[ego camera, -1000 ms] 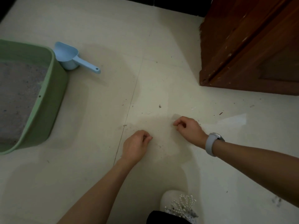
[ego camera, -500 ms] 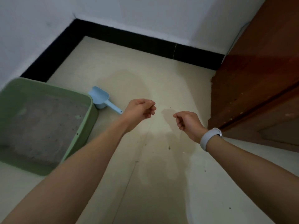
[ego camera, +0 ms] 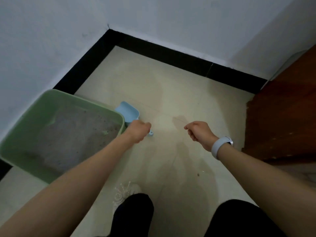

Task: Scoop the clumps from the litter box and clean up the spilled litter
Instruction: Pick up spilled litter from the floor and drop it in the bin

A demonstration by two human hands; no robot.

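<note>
Your left hand [ego camera: 139, 132] is fisted w/ fingers curled together over the blue scoop [ego camera: 127, 113] beside the green litter box [ego camera: 25, 132]; can't tell if it's holding anything. Right hand [ego camera: 199, 132] same, fingers curled in. No readable text anywhere.

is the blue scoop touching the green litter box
Cannot tell: in the head view the blue scoop meets the green litter box rim, with no plain gap or contact.

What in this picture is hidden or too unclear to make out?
Head view only:
- Blue scoop: the left hand covers most of its handle.
- Both fists: whether the curled fingers hold litter is hidden.
- Litter box: an arm hides its near corner; clumps too dim to tell.
- Right hand: palm hidden.
</note>
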